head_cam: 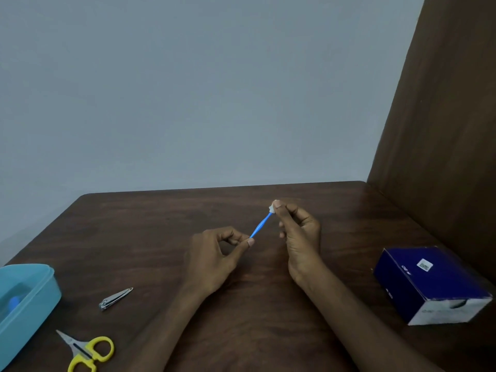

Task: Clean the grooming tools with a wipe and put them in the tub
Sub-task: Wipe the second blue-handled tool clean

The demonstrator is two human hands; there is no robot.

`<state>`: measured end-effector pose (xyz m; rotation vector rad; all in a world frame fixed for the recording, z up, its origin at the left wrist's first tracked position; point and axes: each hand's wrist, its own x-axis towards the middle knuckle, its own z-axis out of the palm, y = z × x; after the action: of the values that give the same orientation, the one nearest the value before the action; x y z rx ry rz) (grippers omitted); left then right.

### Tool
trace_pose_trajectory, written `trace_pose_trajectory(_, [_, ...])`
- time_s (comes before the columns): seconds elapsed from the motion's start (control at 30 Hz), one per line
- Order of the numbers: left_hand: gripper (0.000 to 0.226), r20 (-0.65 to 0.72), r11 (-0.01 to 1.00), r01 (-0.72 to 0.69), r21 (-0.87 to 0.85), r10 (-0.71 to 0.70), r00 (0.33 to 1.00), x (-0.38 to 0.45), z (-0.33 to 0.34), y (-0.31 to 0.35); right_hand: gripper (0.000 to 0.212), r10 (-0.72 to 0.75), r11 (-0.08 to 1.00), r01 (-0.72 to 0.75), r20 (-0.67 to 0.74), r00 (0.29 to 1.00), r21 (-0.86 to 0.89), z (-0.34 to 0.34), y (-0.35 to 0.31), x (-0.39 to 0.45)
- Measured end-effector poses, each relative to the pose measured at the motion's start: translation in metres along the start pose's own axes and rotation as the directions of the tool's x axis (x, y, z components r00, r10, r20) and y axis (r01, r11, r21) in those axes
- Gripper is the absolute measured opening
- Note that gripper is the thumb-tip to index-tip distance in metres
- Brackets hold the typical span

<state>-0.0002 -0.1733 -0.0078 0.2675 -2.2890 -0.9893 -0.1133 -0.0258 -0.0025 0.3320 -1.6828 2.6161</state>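
Note:
A thin blue grooming stick is held above the middle of the brown table. My left hand pinches its near end between thumb and fingertips. My right hand pinches a small white wipe around its far tip. The light blue tub stands at the left edge with a blue item inside. A metal nail clipper lies to the right of the tub. Yellow-handled scissors lie in front of the clipper, near the table's front edge.
A dark blue box with a white end stands at the right of the table. A brown wooden panel rises along the right side, and a grey wall stands behind the table.

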Motion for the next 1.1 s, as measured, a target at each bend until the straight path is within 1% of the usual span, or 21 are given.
trace_pose_trajectory(0.1, [0.011,-0.002,1.000,0.007,0.017,-0.007,1.000,0.0001,-0.0022,0.0009,0.010,-0.024,1.000,0.024,-0.006,1.000,-0.012,-0.0010,0.0005,0.0026])
trace_pose_trajectory(0.23, [0.010,0.013,1.000,0.021,0.008,-0.021,1.000,0.0001,-0.0035,-0.0002,0.013,0.020,0.999,-0.019,0.019,1.000,-0.034,0.0012,0.0023,0.0022])
trace_pose_trajectory(0.33, [0.011,0.010,1.000,0.013,0.005,-0.013,1.000,-0.0001,-0.0042,0.0017,0.014,-0.020,0.999,0.020,-0.011,1.000,-0.033,0.0005,-0.0006,0.0025])
trace_pose_trajectory(0.43, [0.013,0.005,1.000,0.010,0.017,-0.010,1.000,-0.0002,-0.0040,0.0020,0.016,-0.042,0.994,0.038,-0.034,0.999,-0.103,-0.0012,-0.0004,0.0037])
trace_pose_trajectory(0.53, [0.012,0.011,1.000,0.012,0.022,-0.012,1.000,-0.0006,-0.0046,0.0028,0.019,-0.018,0.988,0.015,-0.013,1.000,-0.152,-0.0018,0.0018,0.0038])
trace_pose_trajectory(0.6, [0.013,0.012,1.000,0.016,0.024,-0.016,1.000,-0.0008,-0.0046,0.0032,0.016,0.004,0.986,-0.005,-0.006,1.000,-0.167,-0.0022,0.0011,0.0031])
trace_pose_trajectory(0.73, [0.011,0.021,1.000,0.016,-0.005,-0.015,1.000,-0.0007,-0.0053,0.0046,0.015,0.015,0.994,-0.016,-0.006,1.000,-0.106,-0.0023,-0.0019,0.0023])
trace_pose_trajectory(0.83, [0.012,0.012,1.000,0.017,-0.014,-0.016,1.000,-0.0004,-0.0056,0.0050,0.015,0.005,0.992,0.000,0.036,0.999,-0.125,0.0006,-0.0011,0.0016])
trace_pose_trajectory(1.0, [0.010,0.013,1.000,0.018,-0.021,-0.018,1.000,-0.0005,-0.0057,0.0047,0.020,0.083,0.994,-0.075,0.110,0.990,-0.075,0.0048,0.0015,-0.0032])
trace_pose_trajectory(1.1, [0.010,0.017,0.999,0.018,-0.037,-0.018,1.000,-0.0004,-0.0056,0.0053,0.017,0.067,0.997,-0.064,0.098,0.993,-0.034,0.0042,0.0007,-0.0024])
